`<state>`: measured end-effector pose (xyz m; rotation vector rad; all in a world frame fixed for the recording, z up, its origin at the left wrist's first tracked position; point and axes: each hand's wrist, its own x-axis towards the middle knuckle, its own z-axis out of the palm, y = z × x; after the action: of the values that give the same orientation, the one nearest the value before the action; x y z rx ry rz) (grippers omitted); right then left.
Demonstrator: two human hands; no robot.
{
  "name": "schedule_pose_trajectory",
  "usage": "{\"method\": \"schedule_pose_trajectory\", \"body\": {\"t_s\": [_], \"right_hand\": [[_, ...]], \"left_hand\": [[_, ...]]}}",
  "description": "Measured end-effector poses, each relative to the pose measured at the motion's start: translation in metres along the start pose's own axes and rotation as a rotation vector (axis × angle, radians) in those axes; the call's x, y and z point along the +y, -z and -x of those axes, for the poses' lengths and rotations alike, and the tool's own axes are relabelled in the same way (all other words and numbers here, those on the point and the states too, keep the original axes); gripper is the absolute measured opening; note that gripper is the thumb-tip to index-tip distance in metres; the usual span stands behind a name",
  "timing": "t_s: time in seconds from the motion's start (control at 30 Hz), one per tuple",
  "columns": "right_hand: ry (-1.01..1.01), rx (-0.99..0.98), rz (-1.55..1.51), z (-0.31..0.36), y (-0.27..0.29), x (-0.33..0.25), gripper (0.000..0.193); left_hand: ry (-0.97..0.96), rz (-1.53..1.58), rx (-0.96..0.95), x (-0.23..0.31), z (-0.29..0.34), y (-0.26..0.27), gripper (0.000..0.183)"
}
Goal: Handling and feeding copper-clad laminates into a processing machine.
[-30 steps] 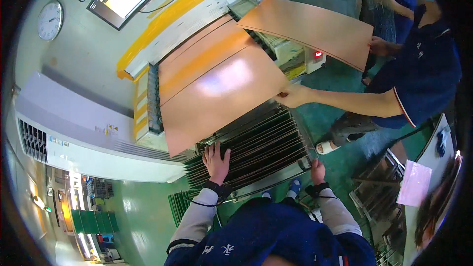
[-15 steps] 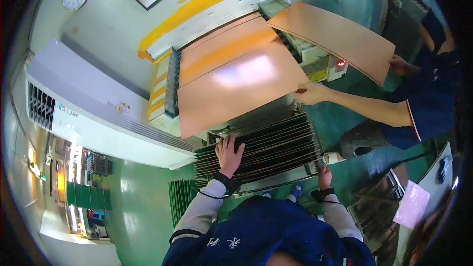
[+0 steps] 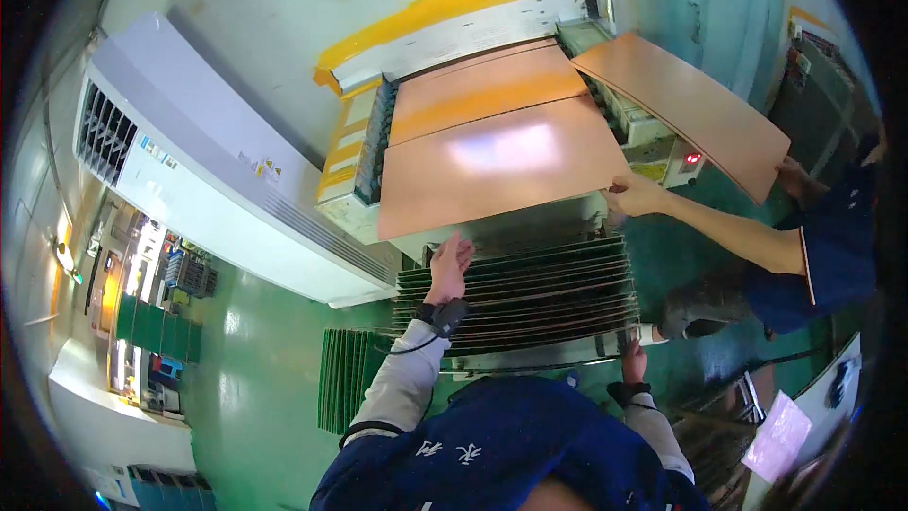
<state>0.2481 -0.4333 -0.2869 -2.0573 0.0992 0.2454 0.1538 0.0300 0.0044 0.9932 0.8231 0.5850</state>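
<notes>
Nearest, the right hand is half-curled at the right front corner of a slotted rack; whether it grips the frame, I cannot tell. The rack holds thin, dark-green upright leaves with paler straight edges; it looks rigid and heavy when full, best held by its frame. Above its left back part, the left hand is raised, fingers loosely bent, apparently holding nothing.

Just beyond, a copper-coloured rectangular sheet lies on a roller conveyor, its front edge overhanging toward the rack. Smooth and glossy, it is probably light, springy, slick and easily scratched; opposite edges would be the safest hold. A co-worker's hand pinches its right front corner. Farther right, the co-worker's other hand holds a tilted, slightly bowed copper-coloured sheet.
</notes>
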Motion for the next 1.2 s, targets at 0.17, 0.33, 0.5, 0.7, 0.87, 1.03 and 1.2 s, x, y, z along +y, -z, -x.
{"method": "schedule_pose_trajectory", "body": {"t_s": [0.17,0.33,0.5,0.7,0.87,1.03,1.2], "right_hand": [[-0.048,-0.053,-0.095,-0.004,0.003,0.006,0.065],[-0.018,0.041,-0.074,-0.005,0.000,0.007,0.067],[-0.064,-0.048,0.088,-0.009,0.000,0.009,0.072],[0.017,0.064,0.064,-0.019,-0.009,0.040,0.069],[0.035,0.040,0.107,-0.014,-0.005,0.026,0.069],[-0.027,-0.022,0.141,-0.025,-0.003,0.040,0.071],[-0.040,-0.060,0.153,-0.020,-0.009,0.029,0.072]], "left_hand": [[-0.025,0.004,0.039,0.000,-0.006,-0.001,0.040],[-0.250,-0.233,0.042,-0.026,-0.013,-0.002,0.037],[-0.393,-0.404,0.040,-0.031,-0.003,0.012,0.037],[-0.498,-0.607,0.028,-0.026,0.012,0.007,0.034],[-0.489,-0.595,0.022,-0.026,0.012,0.006,0.032],[-0.526,-0.568,0.014,-0.031,0.011,0.005,0.031],[-0.567,-0.579,0.046,-0.034,0.010,0.018,0.031]]}}
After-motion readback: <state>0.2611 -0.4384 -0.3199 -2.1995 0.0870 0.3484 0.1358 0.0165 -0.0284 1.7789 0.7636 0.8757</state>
